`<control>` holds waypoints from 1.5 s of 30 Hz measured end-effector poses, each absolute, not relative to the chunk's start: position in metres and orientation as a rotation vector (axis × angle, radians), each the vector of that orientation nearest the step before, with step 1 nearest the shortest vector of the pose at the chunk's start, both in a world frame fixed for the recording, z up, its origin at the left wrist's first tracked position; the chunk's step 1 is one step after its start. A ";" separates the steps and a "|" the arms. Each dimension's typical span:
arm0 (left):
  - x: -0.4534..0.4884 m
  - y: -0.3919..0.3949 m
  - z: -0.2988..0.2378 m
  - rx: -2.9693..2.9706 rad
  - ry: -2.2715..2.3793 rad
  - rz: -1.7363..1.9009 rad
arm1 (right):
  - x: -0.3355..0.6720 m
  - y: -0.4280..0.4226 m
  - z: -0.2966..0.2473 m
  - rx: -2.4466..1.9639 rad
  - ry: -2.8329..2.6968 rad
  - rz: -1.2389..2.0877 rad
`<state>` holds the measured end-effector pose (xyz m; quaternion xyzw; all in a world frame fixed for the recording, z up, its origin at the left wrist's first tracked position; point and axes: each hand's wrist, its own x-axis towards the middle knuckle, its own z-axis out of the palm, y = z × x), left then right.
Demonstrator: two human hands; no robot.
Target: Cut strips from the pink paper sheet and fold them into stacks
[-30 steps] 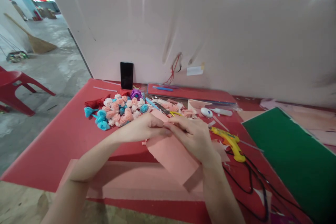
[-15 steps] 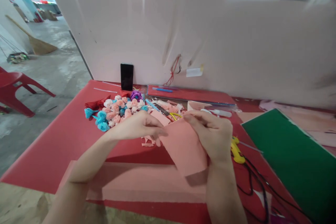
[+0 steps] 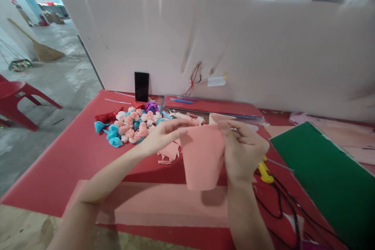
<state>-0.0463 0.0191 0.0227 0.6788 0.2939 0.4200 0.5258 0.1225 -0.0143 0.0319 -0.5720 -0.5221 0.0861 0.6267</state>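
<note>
Between my two hands hangs a piece of pink crepe paper (image 3: pixel 202 158), its lower edge curved downward. My left hand (image 3: pixel 164 134) pinches its upper left corner between thumb and fingers. At the upper right corner my right hand (image 3: pixel 244 146) grips the paper, fingers curled. A long pink paper strip (image 3: pixel 164 203) lies flat on the red-covered table below. Behind my left hand sit pink paper scraps (image 3: pixel 169 151) and a pile of pink, white and blue paper flowers (image 3: pixel 134 123). The scissors seen earlier are hidden behind the paper and hands.
A yellow glue gun (image 3: pixel 265 172) with a black cord lies right of my right hand, by a green board (image 3: pixel 325 179). A black phone (image 3: pixel 141 86) leans on the white panel (image 3: pixel 146 39) behind the table. A red plastic chair (image 3: pixel 20 99) stands at left.
The pink paper has turned from a slant to hang nearly straight. My left hand has risen to its top corner, and my right hand has shifted slightly right.
</note>
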 end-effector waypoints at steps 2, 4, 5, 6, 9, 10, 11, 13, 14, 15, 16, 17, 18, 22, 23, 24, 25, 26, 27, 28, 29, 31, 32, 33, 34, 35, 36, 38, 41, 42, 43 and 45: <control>-0.043 0.016 0.020 1.663 0.834 0.985 | 0.117 -0.015 0.031 -1.304 -1.233 0.180; -0.043 0.013 0.020 1.679 0.916 1.023 | 0.116 -0.015 0.031 -1.309 -1.267 0.165; -0.044 0.013 0.020 1.682 0.924 1.045 | 0.117 -0.015 0.032 -1.318 -1.287 0.166; -0.045 0.012 0.021 1.679 0.919 1.061 | 0.119 -0.015 0.032 -1.330 -1.308 0.182; -0.049 0.012 0.023 1.696 0.894 1.047 | 0.125 -0.012 0.035 -1.306 -1.398 0.341; -0.049 0.012 0.024 1.718 0.889 1.028 | 0.127 -0.011 0.036 -1.276 -1.449 0.415; -0.050 0.012 0.024 1.746 0.883 1.009 | 0.128 -0.010 0.037 -1.240 -1.509 0.486; -0.049 0.011 0.024 1.796 0.862 0.982 | 0.128 -0.008 0.039 -1.187 -1.634 0.609; -0.049 0.011 0.024 1.811 0.847 0.975 | 0.127 -0.007 0.040 -1.177 -1.678 0.657; -0.049 0.011 0.023 1.819 0.832 0.973 | 0.126 -0.007 0.040 -1.177 -1.702 0.692; -0.048 0.010 0.023 1.825 0.818 0.972 | 0.126 -0.007 0.041 -1.189 -1.709 0.719; -0.048 0.010 0.023 1.831 0.806 0.969 | 0.125 -0.007 0.041 -1.209 -1.706 0.733; -0.049 0.010 0.023 1.839 0.803 0.969 | 0.126 -0.008 0.041 -1.224 -1.701 0.738; -0.054 0.011 0.026 1.893 0.846 0.942 | 0.134 -0.010 0.043 -1.259 -1.662 0.727; -0.055 0.011 0.028 1.902 0.860 0.939 | 0.137 -0.011 0.044 -1.263 -1.648 0.729; -0.057 0.010 0.029 1.909 0.868 0.940 | 0.140 -0.012 0.046 -1.268 -1.640 0.734; -0.058 0.010 0.031 1.914 0.869 0.943 | 0.143 -0.013 0.047 -1.273 -1.635 0.741; -0.059 0.010 0.032 1.919 0.863 0.945 | 0.146 -0.014 0.049 -1.278 -1.634 0.750; -0.060 0.010 0.033 1.924 0.852 0.941 | 0.149 -0.015 0.050 -1.278 -1.633 0.758; -0.060 0.010 0.034 1.923 0.837 0.936 | 0.150 -0.015 0.050 -1.273 -1.624 0.759; -0.060 0.010 0.034 1.917 0.824 0.930 | 0.151 -0.016 0.050 -1.268 -1.605 0.753; -0.059 0.010 0.034 1.894 0.802 0.924 | 0.151 -0.015 0.048 -1.260 -1.534 0.721; -0.059 0.010 0.034 1.882 0.794 0.929 | 0.150 -0.015 0.046 -1.252 -1.489 0.699; -0.058 0.010 0.033 1.872 0.792 0.935 | 0.148 -0.014 0.044 -1.243 -1.446 0.678; -0.058 0.010 0.033 1.865 0.797 0.943 | 0.146 -0.013 0.042 -1.235 -1.410 0.661; -0.058 0.010 0.033 1.860 0.808 0.949 | 0.145 -0.013 0.040 -1.222 -1.380 0.648; -0.058 0.010 0.032 1.854 0.823 0.956 | 0.144 -0.012 0.039 -1.202 -1.352 0.638; -0.059 0.009 0.032 1.832 0.851 0.973 | 0.144 -0.011 0.039 -1.166 -1.309 0.615; -0.060 0.010 0.032 1.795 0.848 0.995 | 0.147 -0.010 0.042 -1.160 -1.386 0.627; -0.060 0.010 0.032 1.786 0.841 0.995 | 0.147 -0.010 0.043 -1.174 -1.452 0.657; -0.060 0.010 0.032 1.781 0.834 0.996 | 0.147 -0.010 0.044 -1.190 -1.516 0.693; -0.061 0.012 0.031 1.768 0.822 1.014 | 0.146 -0.011 0.045 -1.212 -1.591 0.748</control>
